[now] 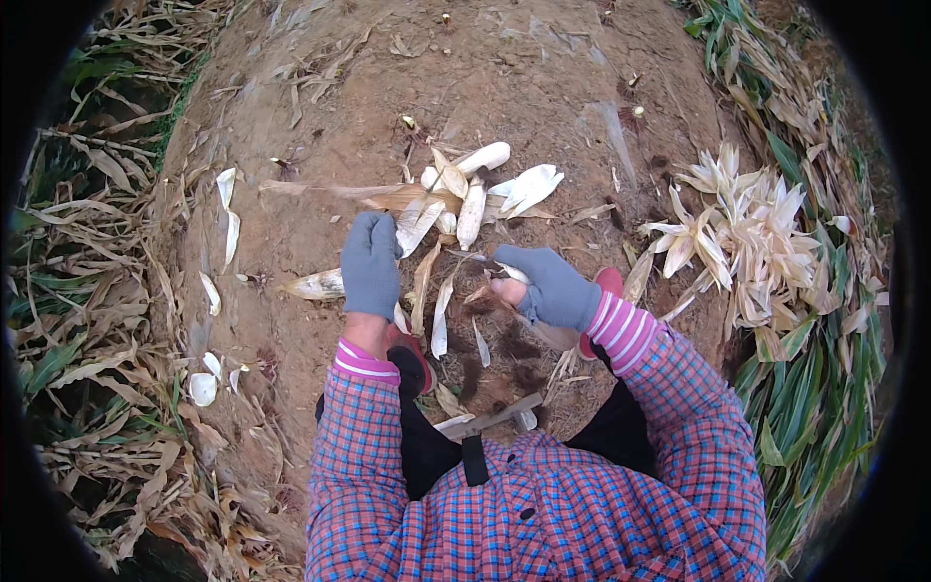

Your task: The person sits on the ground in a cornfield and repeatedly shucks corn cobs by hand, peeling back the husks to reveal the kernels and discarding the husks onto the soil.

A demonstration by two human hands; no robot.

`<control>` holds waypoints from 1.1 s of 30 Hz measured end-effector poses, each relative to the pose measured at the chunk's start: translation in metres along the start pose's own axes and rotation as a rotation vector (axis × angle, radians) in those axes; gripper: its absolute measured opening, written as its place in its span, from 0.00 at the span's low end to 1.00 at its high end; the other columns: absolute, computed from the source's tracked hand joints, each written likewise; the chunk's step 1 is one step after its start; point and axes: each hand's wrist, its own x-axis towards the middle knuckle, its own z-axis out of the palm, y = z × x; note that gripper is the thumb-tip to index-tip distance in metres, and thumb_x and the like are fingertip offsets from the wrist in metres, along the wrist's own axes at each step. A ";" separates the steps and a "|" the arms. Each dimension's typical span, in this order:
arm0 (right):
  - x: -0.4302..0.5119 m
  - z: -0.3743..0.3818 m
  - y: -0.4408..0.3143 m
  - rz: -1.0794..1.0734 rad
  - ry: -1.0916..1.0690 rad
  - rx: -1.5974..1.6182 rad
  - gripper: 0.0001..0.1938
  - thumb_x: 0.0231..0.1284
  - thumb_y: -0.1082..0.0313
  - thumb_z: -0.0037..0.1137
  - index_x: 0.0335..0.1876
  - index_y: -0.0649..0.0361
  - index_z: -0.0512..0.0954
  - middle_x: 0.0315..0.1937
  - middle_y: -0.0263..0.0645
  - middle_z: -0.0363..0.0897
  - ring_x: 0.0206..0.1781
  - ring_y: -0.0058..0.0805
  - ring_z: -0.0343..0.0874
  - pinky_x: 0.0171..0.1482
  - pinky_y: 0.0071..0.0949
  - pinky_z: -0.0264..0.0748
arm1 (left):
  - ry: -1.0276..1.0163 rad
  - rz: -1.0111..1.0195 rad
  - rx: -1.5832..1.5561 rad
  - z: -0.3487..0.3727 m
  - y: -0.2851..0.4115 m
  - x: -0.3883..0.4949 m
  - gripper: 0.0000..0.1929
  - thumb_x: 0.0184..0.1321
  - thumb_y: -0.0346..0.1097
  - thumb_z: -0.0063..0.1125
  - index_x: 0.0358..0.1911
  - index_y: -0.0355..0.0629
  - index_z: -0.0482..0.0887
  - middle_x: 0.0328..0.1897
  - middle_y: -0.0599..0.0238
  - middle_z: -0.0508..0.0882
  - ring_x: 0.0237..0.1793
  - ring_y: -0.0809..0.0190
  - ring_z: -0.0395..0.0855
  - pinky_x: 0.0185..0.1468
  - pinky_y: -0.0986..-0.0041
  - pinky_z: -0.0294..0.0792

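My left hand [371, 263], in a grey glove, is curled above the soil beside a loose dry corn husk [316, 285]; whether it grips anything is hidden. To its right, my right hand [547, 285], in a grey glove with bare fingertips showing, is closed on a small pale piece [513, 273], perhaps a bit of husk. Just beyond both hands lies a pile of pale corn ears or husks, with one ear [471, 212] pointing towards me. A white husk [533, 188] lies at the pile's right side.
Loose husk strips [441, 320] lie between my red shoes. A heap of peeled husks [764, 240] sits at the right on cut corn stalks [793, 407]. Dry stalks and leaves [109, 291] line the left. Short cut stubs [638, 112] stick out of the soil ahead.
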 end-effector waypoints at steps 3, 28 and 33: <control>0.000 -0.002 0.004 -0.011 0.031 -0.006 0.20 0.62 0.54 0.55 0.49 0.63 0.74 0.35 0.57 0.78 0.41 0.51 0.80 0.44 0.40 0.73 | -0.002 0.576 0.234 0.008 -0.004 -0.003 0.10 0.60 0.32 0.55 0.43 0.36 0.79 0.33 0.62 0.83 0.38 0.53 0.80 0.46 0.63 0.70; 0.001 -0.014 0.007 0.048 0.045 0.054 0.32 0.65 0.45 0.49 0.59 0.70 0.70 0.49 0.57 0.78 0.54 0.45 0.78 0.59 0.35 0.70 | -0.121 0.356 0.134 0.003 -0.007 -0.005 0.08 0.62 0.26 0.47 0.40 0.36 0.80 0.33 0.58 0.82 0.34 0.62 0.82 0.40 0.72 0.73; 0.001 -0.021 0.012 0.104 0.010 0.073 0.32 0.65 0.48 0.50 0.61 0.73 0.68 0.55 0.57 0.75 0.60 0.42 0.73 0.63 0.33 0.66 | -0.363 0.453 0.081 0.015 -0.004 -0.013 0.10 0.62 0.22 0.45 0.42 0.35 0.79 0.32 0.65 0.81 0.33 0.70 0.79 0.40 0.76 0.72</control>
